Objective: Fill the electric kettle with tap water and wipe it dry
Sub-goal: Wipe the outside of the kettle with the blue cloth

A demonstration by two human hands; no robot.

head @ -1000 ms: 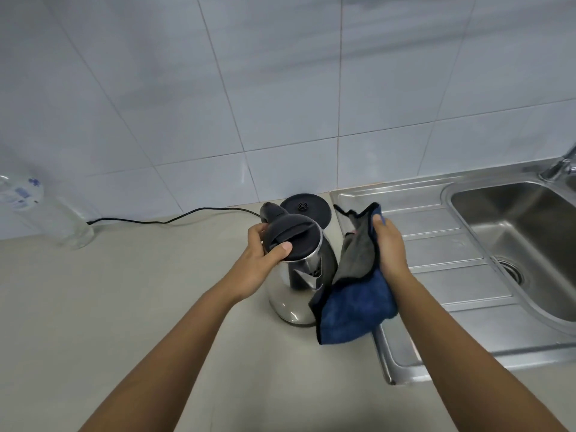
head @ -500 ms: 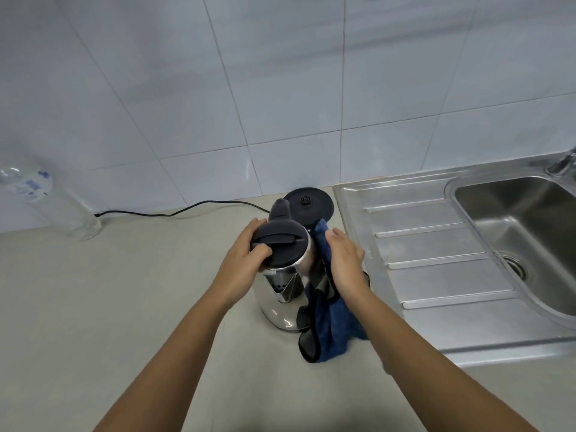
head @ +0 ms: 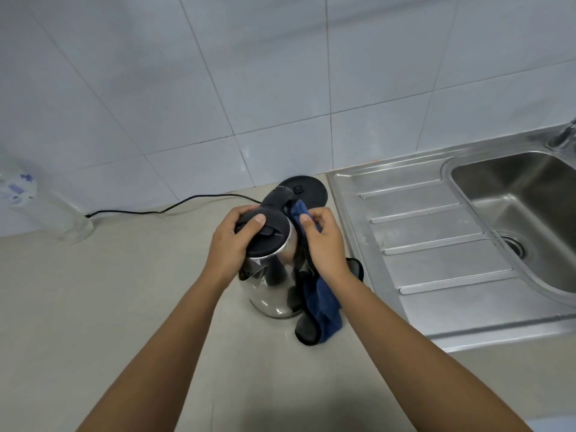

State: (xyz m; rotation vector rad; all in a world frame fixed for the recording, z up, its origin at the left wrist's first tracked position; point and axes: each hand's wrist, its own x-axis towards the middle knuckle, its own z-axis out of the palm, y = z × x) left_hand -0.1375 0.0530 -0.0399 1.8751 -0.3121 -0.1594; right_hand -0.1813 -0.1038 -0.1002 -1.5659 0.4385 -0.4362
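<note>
A shiny steel electric kettle with a black lid stands on the beige counter, in the middle of the head view. My left hand grips its black lid from the left, thumb on top. My right hand holds a blue and dark grey cloth against the kettle's right side, near the handle. The cloth hangs down to the counter. The kettle's round black base sits just behind it by the wall, with a black cord running left.
A steel sink unit lies to the right, its ribbed drainboard next to the kettle, the basin further right, and a tap at the frame edge. A clear plastic bottle stands at the far left against the tiled wall.
My right hand with the cloth has come in from beside the kettle and now presses against its right side, up near the lid. My left hand stays on the lid.
</note>
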